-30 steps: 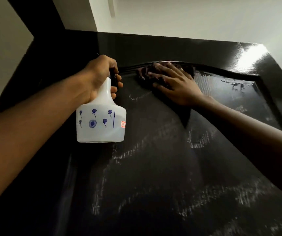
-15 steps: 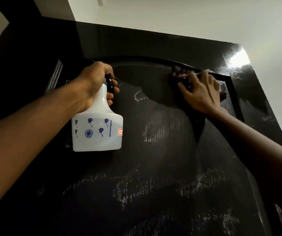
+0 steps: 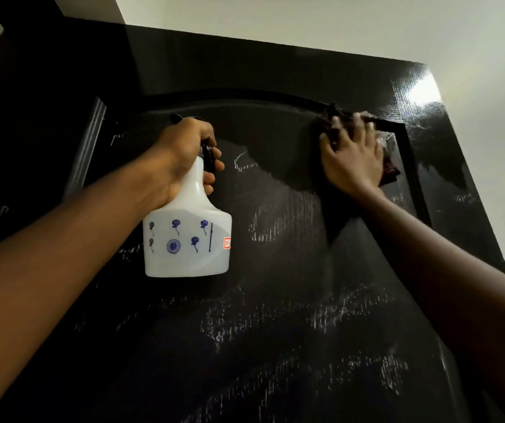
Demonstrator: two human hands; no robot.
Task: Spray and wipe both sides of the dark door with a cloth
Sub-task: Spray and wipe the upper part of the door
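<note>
The dark door fills the view, glossy, with wet streaks across its arched panel. My left hand grips the neck of a white spray bottle printed with blue flowers, held close in front of the door's upper left. My right hand presses a dark cloth flat against the panel's upper right corner, fingers spread; most of the cloth is hidden under the hand.
A pale wall shows above and to the right of the door. The door's right edge catches a bright glare near the top corner. A dark frame lies at the left.
My right hand has slid the cloth rightward along the top of the arched panel into its upper right corner. The left hand with the bottle has stayed roughly in place.
</note>
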